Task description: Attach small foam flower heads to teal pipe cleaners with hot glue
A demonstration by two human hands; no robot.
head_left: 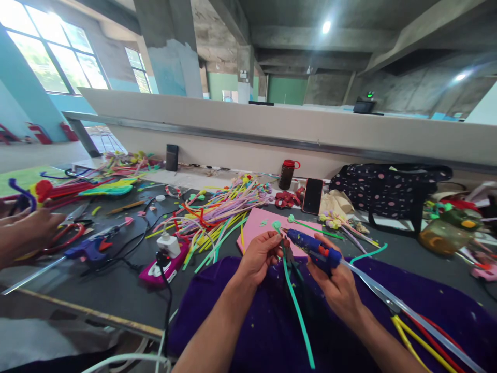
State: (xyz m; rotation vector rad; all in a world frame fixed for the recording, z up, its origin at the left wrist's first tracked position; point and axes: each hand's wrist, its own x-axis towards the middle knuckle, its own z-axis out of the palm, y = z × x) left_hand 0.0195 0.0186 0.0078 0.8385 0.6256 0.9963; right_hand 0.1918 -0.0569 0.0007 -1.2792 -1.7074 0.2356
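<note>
My left hand [261,254] pinches a green pipe cleaner flower [277,226] just under its curled head, and the long stem [294,298] hangs down over dark purple cloth [217,295]. In my right hand [337,285] is a blue hot glue gun [312,246], its nozzle pointing left, close to the flower head. A clear glue stick [392,298] sticks out of the gun's back end. Behind my hands lies a pink foam sheet [256,228], with another green flower stem [314,226] across it. Scissors [382,298] lie partly under the glue stick, next to my right forearm.
A heap of coloured pipe cleaner stems [229,204] lies at the middle back. Left of me are a magenta power strip [165,264] and another glue gun [87,247]. A co-worker's hands [27,230] are at the far left. A phone [312,196], bottle [286,174] and bag [388,191] stand behind.
</note>
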